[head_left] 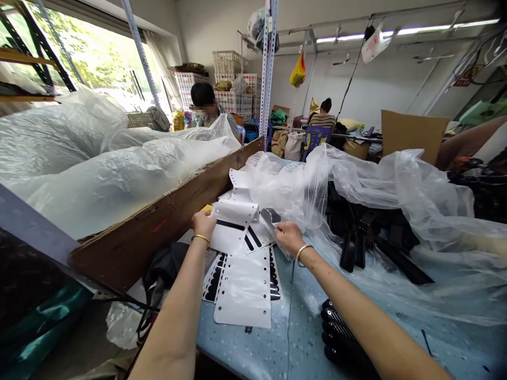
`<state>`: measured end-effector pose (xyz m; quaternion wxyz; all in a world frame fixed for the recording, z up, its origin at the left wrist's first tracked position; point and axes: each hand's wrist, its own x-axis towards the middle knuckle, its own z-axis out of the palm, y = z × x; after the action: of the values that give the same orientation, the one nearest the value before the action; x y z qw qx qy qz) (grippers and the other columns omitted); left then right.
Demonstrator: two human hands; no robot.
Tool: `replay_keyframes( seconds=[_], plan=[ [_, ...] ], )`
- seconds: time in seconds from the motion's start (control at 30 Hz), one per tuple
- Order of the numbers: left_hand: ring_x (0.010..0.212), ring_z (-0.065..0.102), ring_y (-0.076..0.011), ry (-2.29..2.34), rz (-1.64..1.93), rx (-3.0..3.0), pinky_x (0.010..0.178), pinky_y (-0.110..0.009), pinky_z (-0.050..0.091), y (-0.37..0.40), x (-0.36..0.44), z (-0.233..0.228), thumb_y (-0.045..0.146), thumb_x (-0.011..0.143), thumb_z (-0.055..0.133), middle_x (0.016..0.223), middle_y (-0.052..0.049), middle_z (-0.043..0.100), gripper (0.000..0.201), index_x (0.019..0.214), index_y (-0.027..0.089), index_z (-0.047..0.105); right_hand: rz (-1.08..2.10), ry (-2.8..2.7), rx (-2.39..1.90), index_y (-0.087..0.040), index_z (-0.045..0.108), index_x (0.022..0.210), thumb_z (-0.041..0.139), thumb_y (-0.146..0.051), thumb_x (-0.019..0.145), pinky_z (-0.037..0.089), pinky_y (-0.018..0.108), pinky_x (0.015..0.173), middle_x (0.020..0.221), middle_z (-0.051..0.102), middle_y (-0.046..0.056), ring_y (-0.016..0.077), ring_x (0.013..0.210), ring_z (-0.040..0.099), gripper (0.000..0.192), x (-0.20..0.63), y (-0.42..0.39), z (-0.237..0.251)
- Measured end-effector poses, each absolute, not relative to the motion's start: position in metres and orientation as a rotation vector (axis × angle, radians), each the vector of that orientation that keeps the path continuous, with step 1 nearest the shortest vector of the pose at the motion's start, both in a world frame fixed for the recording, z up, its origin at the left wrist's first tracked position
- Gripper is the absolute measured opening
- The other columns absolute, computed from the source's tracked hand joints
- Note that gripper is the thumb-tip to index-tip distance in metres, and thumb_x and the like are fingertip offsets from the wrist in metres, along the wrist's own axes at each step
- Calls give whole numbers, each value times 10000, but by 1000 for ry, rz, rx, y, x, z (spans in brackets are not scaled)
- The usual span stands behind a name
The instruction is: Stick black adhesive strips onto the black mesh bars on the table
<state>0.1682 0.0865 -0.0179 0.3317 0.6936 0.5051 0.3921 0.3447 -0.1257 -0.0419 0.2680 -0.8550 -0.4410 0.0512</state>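
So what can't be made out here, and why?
In the head view:
Scalloped black material: one piece or several, middle covered by the holed white sheet.
Yellow item: too little shows beyond the left hand.
Shiny black stack: right side, behind the right forearm.
Red marking on the wooden board: too small to read.

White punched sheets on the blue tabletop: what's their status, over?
Left hand gripping rectangular white sheet with black strip. Right hand pinching pale flat piece. More punched white sheets nearer. Crumpled translucent plastic film just beyond.

This is a workshop — stacked crates (233, 102), worktable (303, 322), black parts (359, 240).
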Motion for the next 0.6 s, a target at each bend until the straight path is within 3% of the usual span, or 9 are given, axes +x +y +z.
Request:
replay_keyframes(
  seconds=[0.07,0.13,0.23,0.3,0.4,0.5,0.6],
  plan=[
    [968,614,-286,1383,982,1963,855,-411,441,75,162,-14,224,768,669,959,-117,672,247,990,124,631,131,-1139,-2220,-128,672,674,415,-256,837,378,217,540,568,576,14,139,578,550,330,353,-137,-35],
    [1160,528,-345,1367,965,2126,944,-441,382,54,159,-11,199,770,619,1187,-172,618,428,1192,137,572,97,-1085,-2133,-122,670,666,373,-266,838,367,212,513,541,552,6,130,539,520,373,358,-146,-29],
    [1357,340,-321,1201,865,2380,1066,-445,277,8,157,-19,277,847,528,1456,-136,423,526,1362,189,471,-3,-1019,-2016,-115,657,647,371,-276,832,374,219,534,568,574,25,132,559,510,378,362,-158,-14],
    [1379,297,-346,1033,687,2533,1088,-465,244,-20,158,-32,417,815,588,1468,-72,427,493,1287,273,571,-69,-991,-1955,-113,661,661,391,-281,830,378,224,553,592,596,39,137,580,518,360,361,-168,2],
    [1277,418,-407,881,402,2643,1016,-520,311,-42,165,-55,507,734,664,1350,-54,552,411,1101,324,696,-159,-960,-1887,-103,680,732,410,-286,840,391,234,575,627,615,50,144,596,532,344,353,-188,32],
    [1256,420,-419,900,258,2668,985,-559,320,-34,182,-65,456,749,669,1312,-91,564,364,1057,265,707,-218,-962,-1803,-106,683,776,421,-291,872,416,236,592,671,624,50,151,628,560,335,331,-218,60],
    [1244,434,-348,1004,231,2640,1009,-560,309,-11,203,-60,402,813,641,1270,-113,564,364,1111,194,655,-114,-1017,-1662,-135,700,863,480,-280,894,442,214,573,659,622,21,146,639,598,266,295,-251,73]
  ],
)
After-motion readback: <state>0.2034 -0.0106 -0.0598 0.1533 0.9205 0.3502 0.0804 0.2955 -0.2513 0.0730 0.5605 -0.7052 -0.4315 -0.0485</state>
